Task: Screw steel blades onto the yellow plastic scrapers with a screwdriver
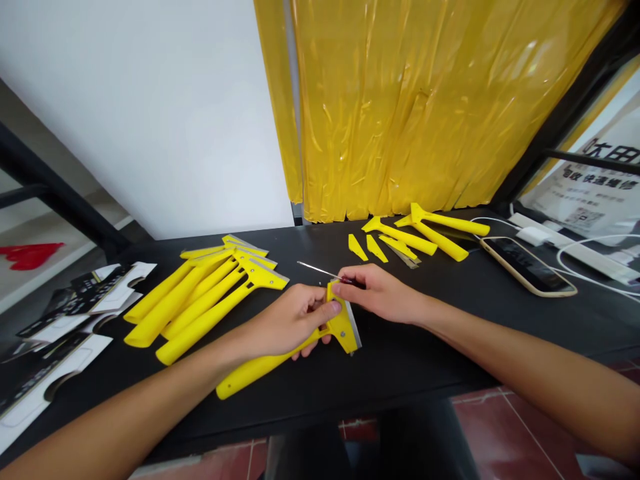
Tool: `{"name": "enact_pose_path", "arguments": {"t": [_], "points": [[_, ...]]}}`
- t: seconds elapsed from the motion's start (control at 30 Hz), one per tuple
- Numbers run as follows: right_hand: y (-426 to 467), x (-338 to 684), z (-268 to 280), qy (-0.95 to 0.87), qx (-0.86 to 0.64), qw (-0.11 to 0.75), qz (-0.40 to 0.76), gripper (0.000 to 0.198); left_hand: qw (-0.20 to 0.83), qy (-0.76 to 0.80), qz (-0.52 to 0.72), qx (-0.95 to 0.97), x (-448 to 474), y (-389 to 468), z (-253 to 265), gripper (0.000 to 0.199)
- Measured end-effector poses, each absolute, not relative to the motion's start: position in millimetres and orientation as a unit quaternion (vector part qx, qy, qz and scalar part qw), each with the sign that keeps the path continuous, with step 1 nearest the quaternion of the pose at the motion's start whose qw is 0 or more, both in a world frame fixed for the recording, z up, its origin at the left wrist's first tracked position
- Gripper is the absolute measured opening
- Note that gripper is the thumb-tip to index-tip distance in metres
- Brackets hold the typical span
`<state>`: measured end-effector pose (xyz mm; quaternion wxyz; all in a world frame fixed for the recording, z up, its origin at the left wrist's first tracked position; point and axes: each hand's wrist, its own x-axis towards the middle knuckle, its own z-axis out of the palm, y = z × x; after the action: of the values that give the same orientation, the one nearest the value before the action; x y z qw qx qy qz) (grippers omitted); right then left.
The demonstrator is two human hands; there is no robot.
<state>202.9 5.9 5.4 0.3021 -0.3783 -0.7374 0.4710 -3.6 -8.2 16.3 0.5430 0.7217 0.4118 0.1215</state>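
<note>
My left hand [290, 320] is closed around the neck of a yellow scraper [260, 370], its handle slanting down to the left and its metal blade edge facing right. Against the upper end of the scraper's head, the fingers of my right hand [383, 291] are pinched together. From that hand a thin screwdriver [320, 269] sticks out, its metal shaft pointing left; the handle is mostly hidden. To the left lies a pile of yellow scrapers [200, 297] with blades fitted. Bladeless yellow scraper handles [440, 237], small yellow cover plates [357, 247] and loose blades [400, 255] lie at the back right.
Printed black-and-white cardboard sleeves [75, 360] lie at the left of the black table [400, 373]. A phone [530, 267] with white cables and a power strip [570, 243] are at the right. Yellow plastic sheeting [400, 120] and a white panel [190, 120] stand behind.
</note>
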Motion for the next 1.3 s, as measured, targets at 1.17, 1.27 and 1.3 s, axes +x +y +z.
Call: {"name": "enact_pose_path", "arguments": {"t": [1.17, 1.27, 1.3], "points": [[70, 266, -12, -0.855, -0.43, 0.192, 0.216, 0.025, 0.306, 0.55, 0.297, 0.718, -29, 30, 41, 0.034], [69, 260, -18, -0.848, -0.438, 0.209, 0.212, 0.021, 0.447, 0.508, 0.324, 0.662, -29, 35, 38, 0.026], [69, 259, -19, -0.846, -0.44, 0.213, 0.213, 0.02, 0.474, 0.495, 0.329, 0.65, -29, 37, 36, 0.025]]}}
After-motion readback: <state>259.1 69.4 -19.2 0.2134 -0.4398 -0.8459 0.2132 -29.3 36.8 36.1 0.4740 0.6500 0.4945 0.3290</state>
